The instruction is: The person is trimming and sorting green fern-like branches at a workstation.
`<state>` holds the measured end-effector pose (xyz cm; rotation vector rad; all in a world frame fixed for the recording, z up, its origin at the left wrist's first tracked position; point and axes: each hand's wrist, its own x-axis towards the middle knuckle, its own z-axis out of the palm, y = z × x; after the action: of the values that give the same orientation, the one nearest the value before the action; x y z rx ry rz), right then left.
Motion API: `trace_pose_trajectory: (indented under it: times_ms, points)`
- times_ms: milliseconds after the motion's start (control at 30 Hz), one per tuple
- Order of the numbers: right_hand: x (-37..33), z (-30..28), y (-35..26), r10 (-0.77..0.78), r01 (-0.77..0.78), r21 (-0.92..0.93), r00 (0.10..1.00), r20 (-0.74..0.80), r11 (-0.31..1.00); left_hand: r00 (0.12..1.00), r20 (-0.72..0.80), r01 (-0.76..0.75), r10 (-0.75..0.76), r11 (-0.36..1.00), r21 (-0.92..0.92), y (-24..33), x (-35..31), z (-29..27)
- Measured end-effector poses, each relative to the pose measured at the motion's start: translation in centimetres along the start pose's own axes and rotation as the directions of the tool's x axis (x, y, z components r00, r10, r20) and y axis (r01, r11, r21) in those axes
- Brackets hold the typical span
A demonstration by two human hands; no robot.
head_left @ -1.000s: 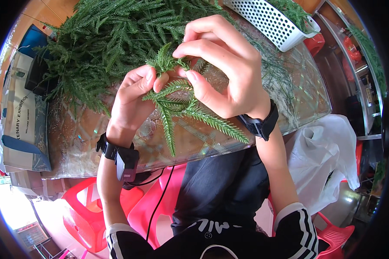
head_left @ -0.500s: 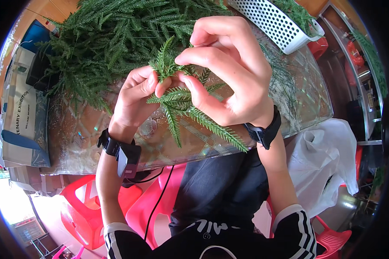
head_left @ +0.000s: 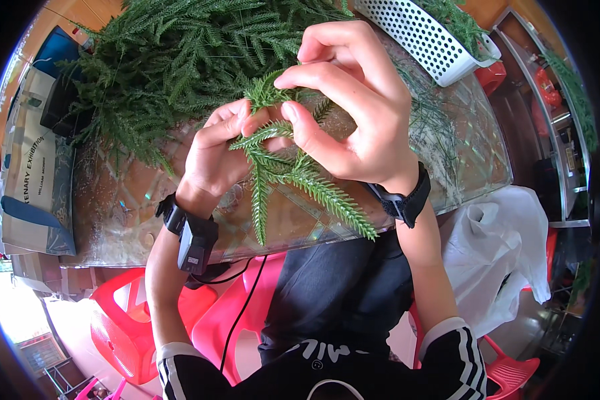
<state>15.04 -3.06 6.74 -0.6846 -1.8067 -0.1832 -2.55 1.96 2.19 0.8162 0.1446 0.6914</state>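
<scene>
Green sprig [head_left: 280,170]: being lifted above the table [head_left: 147,220] for handling.
Left hand [head_left: 217,157]: pinching its stem.
Right hand [head_left: 353,113]: gripping the tip.

The glass-topped bench [head_left: 473,153] carried a heap of green fronds [head_left: 173,60] at eleven o'clock and a white perforated basket [head_left: 420,40] at one.

We look straight down from the head through one fisheye view, close over the hands [head_left: 300,127] at the table [head_left: 460,153], edges bending outward.
</scene>
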Motion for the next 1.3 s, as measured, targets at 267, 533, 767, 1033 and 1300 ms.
trace_pose_trajectory:
  times_ms: [267,533,767,1033,1300]
  points:
    - [0.0,-0.1,-0.1,0.036,-0.036,0.005,0.999,0.023,0.999,1.0,0.023,-0.019,0.017,0.994,0.112,0.4,0.0,-0.1]
    - [-0.1,0.9,0.7,0.083,-0.079,-0.173,0.996,0.017,0.982,0.963,-0.079,-0.181,0.257,0.836,0.518,0.6,0.7,0.6]
    - [-0.4,1.0,1.2,0.056,-0.012,-0.313,0.99,0.13,0.95,0.916,-0.161,-0.22,0.366,0.798,0.562,0.7,1.0,-1.0]
    - [-1.0,-1.5,4.1,0.719,-0.699,-0.241,0.695,-0.009,0.674,0.882,-0.161,-0.271,0.443,0.756,0.596,1.0,1.1,-2.3]
    - [-3.9,-1.7,6.6,0.829,-0.411,-0.775,0.501,0.248,0.48,0.875,-0.183,-0.274,0.449,0.769,0.577,1.4,1.8,-3.6]
